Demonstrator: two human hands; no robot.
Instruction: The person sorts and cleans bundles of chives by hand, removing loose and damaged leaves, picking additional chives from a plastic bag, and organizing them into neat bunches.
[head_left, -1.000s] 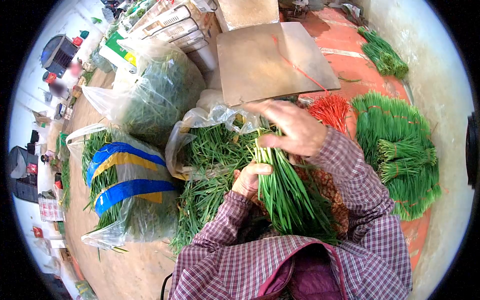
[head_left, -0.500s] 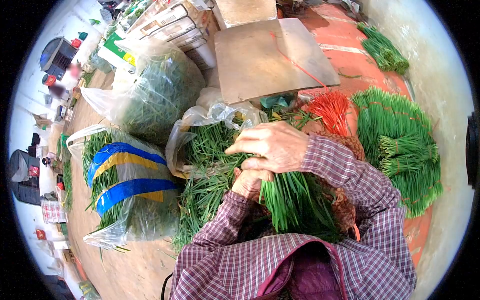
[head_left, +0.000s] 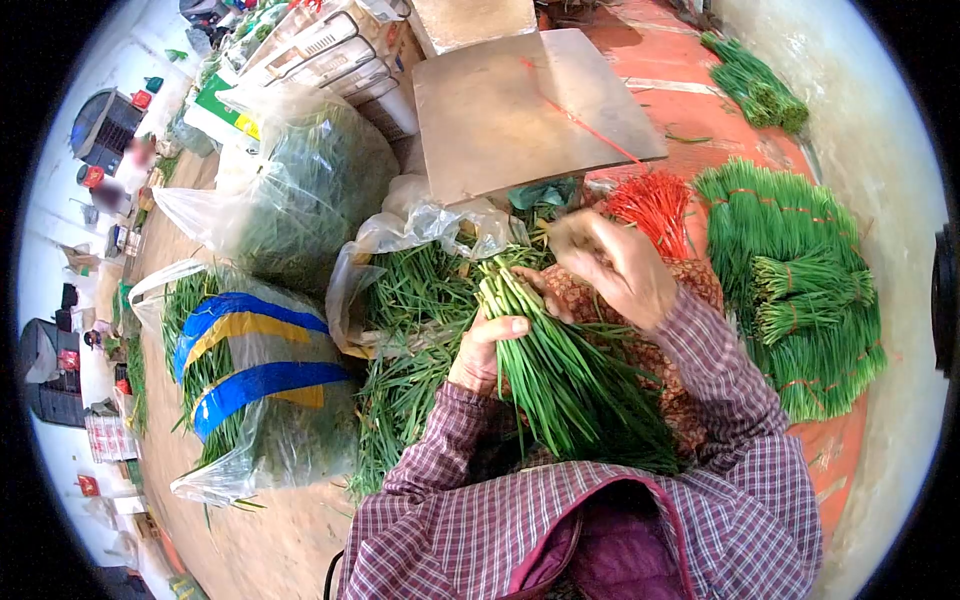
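A bunch of long green stalks point(head_left: 565, 375) lies across the lap, pale ends up, with my left hand point(head_left: 485, 345) closed round it near those ends. My right hand point(head_left: 620, 265) is just right of the pale ends, fingers curled and blurred by motion; what it holds, if anything, is hard to make out. Loose green leaves point(head_left: 425, 290) fill an open clear plastic bag point(head_left: 345, 290) left of my hands. Red ties point(head_left: 655, 205) lie fanned out beyond my right hand.
Tied green bundles point(head_left: 800, 290) are stacked at the right, with another bundle point(head_left: 757, 85) farther back by the wall. A flat board point(head_left: 530, 115) stands ahead. Two full plastic bags, one clear point(head_left: 310, 190) and one striped point(head_left: 265, 375), are at the left.
My right hand went over the stalk ends to my left hand, then moved back right, away from them. The pale ends, covered half a second ago, show again. The view has shifted slightly.
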